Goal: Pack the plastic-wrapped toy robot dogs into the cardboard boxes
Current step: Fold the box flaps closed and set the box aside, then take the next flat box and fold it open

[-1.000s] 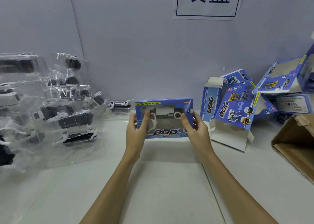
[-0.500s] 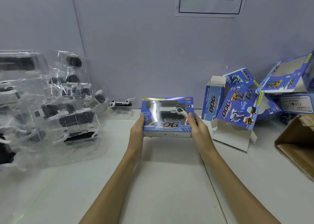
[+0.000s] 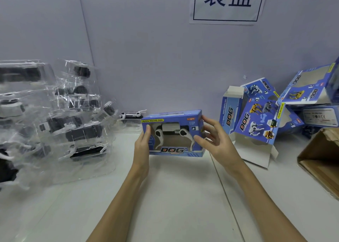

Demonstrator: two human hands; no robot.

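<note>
Item in hand: blue windowed cardboard box printed "DOG" (image 3: 173, 133), held upright above the white tabletop (image 3: 174, 196) near its middle, window toward the camera, with a white-and-black toy robot dog (image 3: 171, 132) visible inside. Left hand (image 3: 142, 146) grips the box's left end, thumb on the front face, fingers behind. Right hand (image 3: 215, 141) sits at the box's right end with fingers spread and loosely bent — thumb lies on the front face near the lower right corner, fingertips near the upper right edge; whether they touch the box cannot be told. Left of table: pile of clear-plastic-wrapped black and white toy dogs (image 3: 60, 124), stacked against the grey wall (image 3: 146, 49). One more wrapped toy dog (image 3: 131, 118) lies alone just behind the held box, to its left. Right of table: heap of empty blue "DOG" boxes (image 3: 266, 120), several with end flaps open. Far right edge: brown corrugated carton (image 3: 321, 161), partly in view. Wall above: white paper sign with dark Chinese characters (image 3: 227, 3).
</note>
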